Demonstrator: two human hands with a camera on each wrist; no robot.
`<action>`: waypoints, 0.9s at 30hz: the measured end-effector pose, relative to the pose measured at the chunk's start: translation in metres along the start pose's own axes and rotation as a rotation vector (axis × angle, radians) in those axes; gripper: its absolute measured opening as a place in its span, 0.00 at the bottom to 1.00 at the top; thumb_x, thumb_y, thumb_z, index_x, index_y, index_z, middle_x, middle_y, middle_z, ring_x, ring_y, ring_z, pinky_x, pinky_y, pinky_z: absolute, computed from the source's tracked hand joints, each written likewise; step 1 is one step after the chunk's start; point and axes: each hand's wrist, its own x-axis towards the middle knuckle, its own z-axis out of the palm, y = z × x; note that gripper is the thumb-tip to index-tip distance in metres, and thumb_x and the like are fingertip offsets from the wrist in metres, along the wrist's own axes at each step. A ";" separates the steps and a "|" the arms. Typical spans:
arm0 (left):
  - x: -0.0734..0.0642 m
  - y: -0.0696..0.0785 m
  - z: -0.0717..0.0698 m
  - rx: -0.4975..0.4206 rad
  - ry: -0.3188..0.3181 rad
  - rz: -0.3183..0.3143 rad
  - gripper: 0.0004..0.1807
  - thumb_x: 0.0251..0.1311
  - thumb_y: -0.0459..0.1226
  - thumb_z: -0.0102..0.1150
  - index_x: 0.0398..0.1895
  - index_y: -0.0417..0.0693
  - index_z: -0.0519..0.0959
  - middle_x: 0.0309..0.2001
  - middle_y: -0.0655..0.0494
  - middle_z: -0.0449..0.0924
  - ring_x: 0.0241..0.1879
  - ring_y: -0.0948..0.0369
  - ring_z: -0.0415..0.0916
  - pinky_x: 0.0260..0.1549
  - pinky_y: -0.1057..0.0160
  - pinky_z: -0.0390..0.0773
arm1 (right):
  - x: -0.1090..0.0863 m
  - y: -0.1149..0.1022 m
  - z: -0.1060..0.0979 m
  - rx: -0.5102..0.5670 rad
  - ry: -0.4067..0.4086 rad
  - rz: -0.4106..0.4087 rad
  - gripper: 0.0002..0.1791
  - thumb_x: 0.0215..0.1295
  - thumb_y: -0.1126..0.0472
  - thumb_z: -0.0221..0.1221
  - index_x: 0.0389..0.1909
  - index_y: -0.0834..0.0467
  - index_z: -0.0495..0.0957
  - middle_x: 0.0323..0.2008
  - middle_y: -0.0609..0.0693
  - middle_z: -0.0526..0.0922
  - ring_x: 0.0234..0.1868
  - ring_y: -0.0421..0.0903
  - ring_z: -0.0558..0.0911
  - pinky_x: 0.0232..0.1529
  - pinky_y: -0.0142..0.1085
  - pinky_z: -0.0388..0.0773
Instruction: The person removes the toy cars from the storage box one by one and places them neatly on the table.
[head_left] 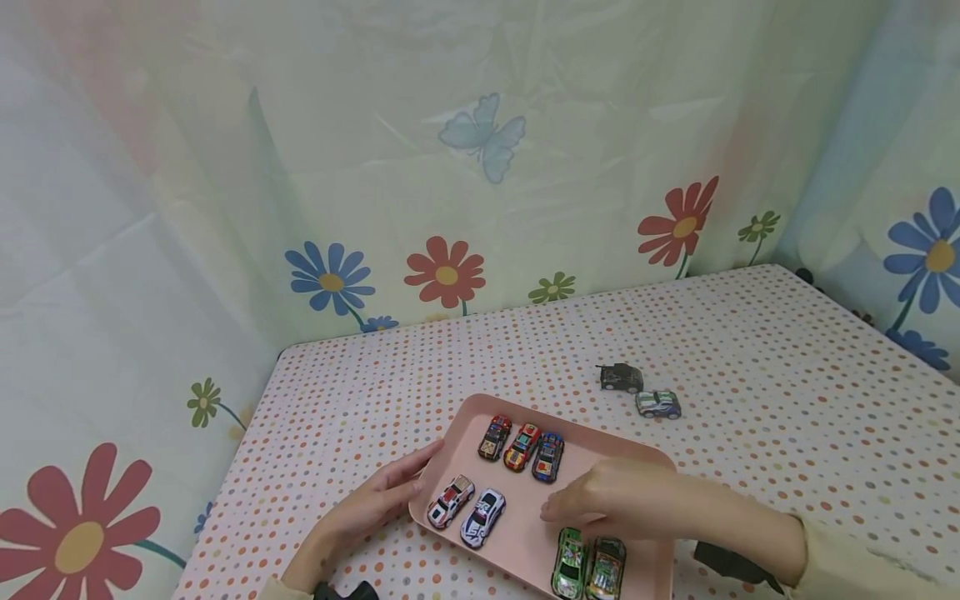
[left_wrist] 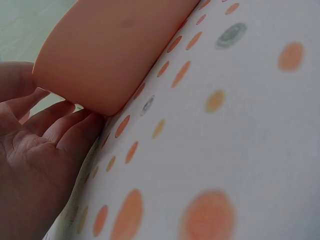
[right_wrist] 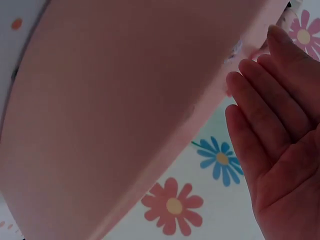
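My left hand (head_left: 375,500) is at the left end of a pink tray (head_left: 600,437), its loosely extended fingers (left_wrist: 70,120) resting against the outer wall in the left wrist view. My right hand (head_left: 622,500) reaches over the tray's right half; the right wrist view shows its fingers (right_wrist: 257,107) loosely extended, holding nothing. Just below it lie a green toy car (head_left: 571,562) and a green-and-orange one (head_left: 606,569). A dark red toy car (head_left: 495,438), a red-and-yellow one (head_left: 522,447) and a blue one (head_left: 548,457) stand along the far side. Nearer left are a white-and-red car (head_left: 451,502) and a white-and-blue car (head_left: 483,517).
Beyond the tray, a black toy car (head_left: 621,377) and a white, green and blue toy car (head_left: 658,405) stand on the dotted tablecloth (head_left: 787,400). A flower-printed curtain (head_left: 360,167) hangs behind the table.
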 end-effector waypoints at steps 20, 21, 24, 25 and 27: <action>0.000 -0.001 0.000 -0.001 0.004 -0.008 0.29 0.71 0.35 0.42 0.73 0.47 0.52 0.73 0.49 0.42 0.69 0.51 0.44 0.62 0.58 0.56 | 0.006 -0.002 0.019 -0.046 -0.084 -0.089 0.18 0.49 0.61 0.69 0.44 0.50 0.82 0.44 0.36 0.81 0.48 0.27 0.74 0.44 0.20 0.70; 0.000 -0.001 0.000 -0.003 0.004 -0.008 0.29 0.71 0.35 0.42 0.73 0.47 0.52 0.73 0.49 0.42 0.69 0.51 0.44 0.62 0.58 0.56 | 0.007 -0.003 0.019 -0.055 -0.085 -0.092 0.18 0.49 0.61 0.69 0.44 0.50 0.82 0.44 0.36 0.81 0.48 0.27 0.74 0.44 0.20 0.70; 0.001 -0.001 0.000 -0.003 0.001 -0.004 0.29 0.71 0.35 0.42 0.73 0.47 0.51 0.73 0.49 0.41 0.69 0.51 0.44 0.62 0.57 0.56 | 0.008 -0.003 0.020 -0.076 -0.089 -0.094 0.18 0.49 0.61 0.69 0.44 0.49 0.82 0.45 0.36 0.81 0.49 0.27 0.74 0.44 0.20 0.71; 0.001 -0.001 0.000 -0.002 0.000 -0.003 0.29 0.71 0.35 0.42 0.73 0.47 0.51 0.73 0.48 0.41 0.69 0.50 0.44 0.62 0.57 0.56 | 0.008 -0.003 0.020 -0.079 -0.094 -0.094 0.18 0.49 0.60 0.69 0.44 0.49 0.83 0.45 0.36 0.81 0.49 0.27 0.74 0.44 0.20 0.71; 0.001 0.000 0.000 -0.004 -0.001 -0.005 0.29 0.71 0.35 0.42 0.73 0.46 0.51 0.73 0.48 0.41 0.69 0.50 0.44 0.62 0.57 0.56 | 0.009 -0.003 0.020 -0.084 -0.103 -0.095 0.18 0.49 0.60 0.68 0.44 0.48 0.83 0.45 0.36 0.81 0.49 0.27 0.74 0.43 0.21 0.71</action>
